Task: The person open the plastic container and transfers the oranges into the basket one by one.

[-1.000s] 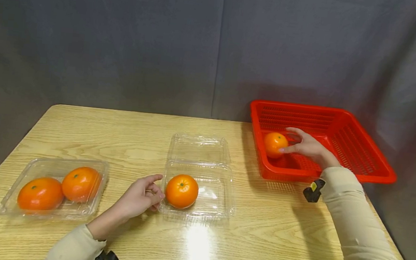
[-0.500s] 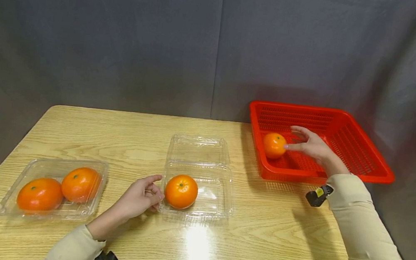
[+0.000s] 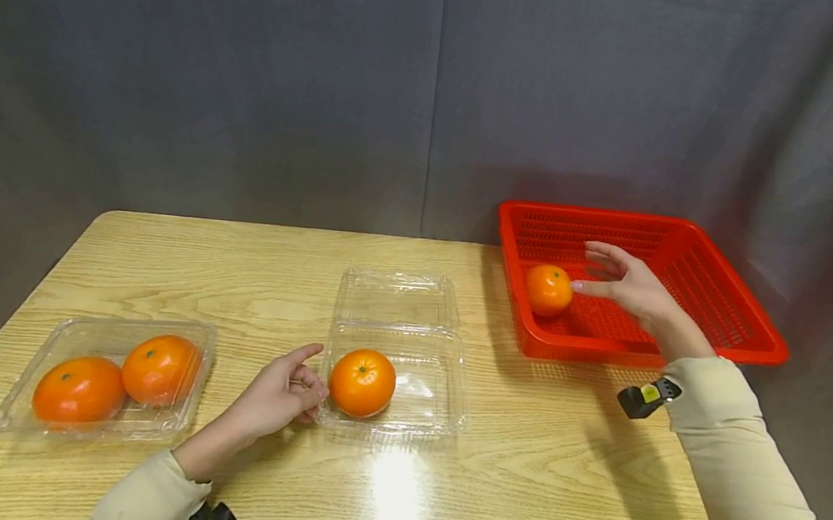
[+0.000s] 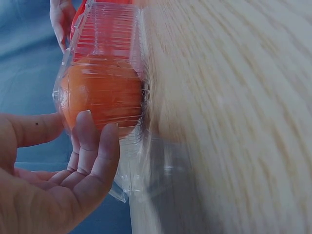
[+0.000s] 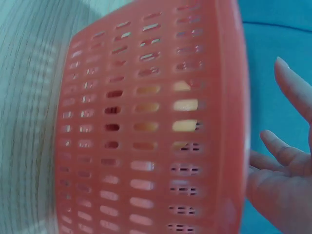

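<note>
My left hand (image 3: 279, 393) rests by the left side of a clear plastic clamshell box (image 3: 430, 387), its lid laid open toward the back. Inside the box, at the left, sits one orange (image 3: 363, 383). In the left wrist view the fingertips (image 4: 108, 134) lie against the outside of the ribbed wall, beside the orange. My right hand (image 3: 628, 285) hovers over the red basket (image 3: 739, 312) with spread fingers, holding nothing. Another orange (image 3: 549, 291) lies at the basket's left side, close to the thumb tip. The right wrist view shows mostly the basket's slotted wall (image 5: 161, 165).
On the left of the wooden table (image 3: 234, 276), a second clear box (image 3: 197, 381) holds two oranges (image 3: 80, 389). The red basket stands at the back right corner. A grey curtain (image 3: 290, 89) hangs behind the table.
My right hand has drawn back to the right and up from the orange in the basket, its thumb leaving the fruit. The left hand and the boxes have stayed put.
</note>
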Motion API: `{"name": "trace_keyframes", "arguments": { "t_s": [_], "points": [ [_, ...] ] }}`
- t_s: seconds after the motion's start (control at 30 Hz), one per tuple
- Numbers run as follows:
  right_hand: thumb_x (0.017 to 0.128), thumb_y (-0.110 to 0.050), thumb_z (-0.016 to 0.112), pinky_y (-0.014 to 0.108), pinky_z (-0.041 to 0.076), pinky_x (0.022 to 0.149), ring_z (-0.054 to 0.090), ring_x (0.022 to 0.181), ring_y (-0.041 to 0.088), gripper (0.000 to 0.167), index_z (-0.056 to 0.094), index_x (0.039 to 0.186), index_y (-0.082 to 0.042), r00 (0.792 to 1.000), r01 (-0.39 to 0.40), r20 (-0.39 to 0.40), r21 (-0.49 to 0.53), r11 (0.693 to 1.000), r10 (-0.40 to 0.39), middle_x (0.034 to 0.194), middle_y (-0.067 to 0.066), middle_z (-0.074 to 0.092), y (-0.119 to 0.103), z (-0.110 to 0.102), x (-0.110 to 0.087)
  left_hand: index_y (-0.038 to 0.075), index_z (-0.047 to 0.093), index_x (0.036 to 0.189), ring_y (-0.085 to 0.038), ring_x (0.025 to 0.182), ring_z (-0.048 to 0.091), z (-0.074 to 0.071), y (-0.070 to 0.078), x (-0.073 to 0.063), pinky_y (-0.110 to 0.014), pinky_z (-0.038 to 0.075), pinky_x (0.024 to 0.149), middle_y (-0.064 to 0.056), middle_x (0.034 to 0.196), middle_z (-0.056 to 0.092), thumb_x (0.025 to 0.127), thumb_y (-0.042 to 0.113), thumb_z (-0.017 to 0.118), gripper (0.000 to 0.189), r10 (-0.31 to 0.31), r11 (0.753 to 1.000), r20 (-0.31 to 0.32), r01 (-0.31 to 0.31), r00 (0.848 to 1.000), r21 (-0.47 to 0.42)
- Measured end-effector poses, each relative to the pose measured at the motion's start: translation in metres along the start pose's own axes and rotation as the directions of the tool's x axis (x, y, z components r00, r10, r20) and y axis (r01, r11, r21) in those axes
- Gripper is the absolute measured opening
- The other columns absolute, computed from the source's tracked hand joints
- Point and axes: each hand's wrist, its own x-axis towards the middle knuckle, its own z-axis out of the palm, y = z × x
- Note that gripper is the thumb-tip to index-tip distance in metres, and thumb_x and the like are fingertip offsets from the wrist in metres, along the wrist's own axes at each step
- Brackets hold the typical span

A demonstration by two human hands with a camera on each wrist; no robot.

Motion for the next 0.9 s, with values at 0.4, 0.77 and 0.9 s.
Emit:
{"name": "trace_keyframes", "arguments": {
  "t_s": [0.4, 0.77, 0.9],
  "points": [
    [0.084, -0.009, 0.066, 0.052, 0.027, 0.102, 0.026, 0.132, 0.030, 0.073, 0.024, 0.144, -0.007, 0.999, 0.040, 0.018, 0.006, 0.999, -0.041, 0.145, 0.016, 0.027, -0.019, 0.004, -0.009, -0.008, 0.021, 0.140, -0.020, 0.065, 0.057, 0.002, -0.001, 0.000, -0.036, 0.053, 0.059, -0.019, 0.086, 0.056, 0.087, -0.006, 0.052, 0.061, 0.015, 1.000, 0.000, -0.016, 1.000, 0.001],
    [0.083, -0.010, 0.067, 0.022, 0.040, 0.090, 0.035, 0.127, 0.026, 0.068, 0.031, 0.140, -0.009, 0.992, 0.119, 0.046, -0.014, 0.993, -0.118, 0.140, 0.012, 0.036, -0.035, 0.012, -0.020, -0.008, 0.021, 0.140, -0.020, 0.066, 0.058, 0.000, 0.001, 0.001, -0.035, 0.052, 0.060, -0.016, 0.085, 0.057, 0.088, -0.005, 0.051, 0.060, 0.009, 1.000, 0.010, -0.009, 1.000, 0.001],
    [0.082, -0.009, 0.067, 0.019, 0.041, 0.087, 0.034, 0.127, 0.027, 0.066, 0.033, 0.140, -0.009, 0.985, 0.158, 0.071, -0.024, 0.987, -0.156, 0.140, 0.011, 0.037, -0.039, 0.017, -0.023, -0.009, 0.022, 0.140, -0.020, 0.065, 0.057, 0.000, 0.002, 0.001, -0.034, 0.051, 0.060, -0.016, 0.085, 0.057, 0.088, -0.005, 0.051, 0.059, 0.006, 1.000, 0.009, -0.006, 1.000, 0.001]
  ]
}}
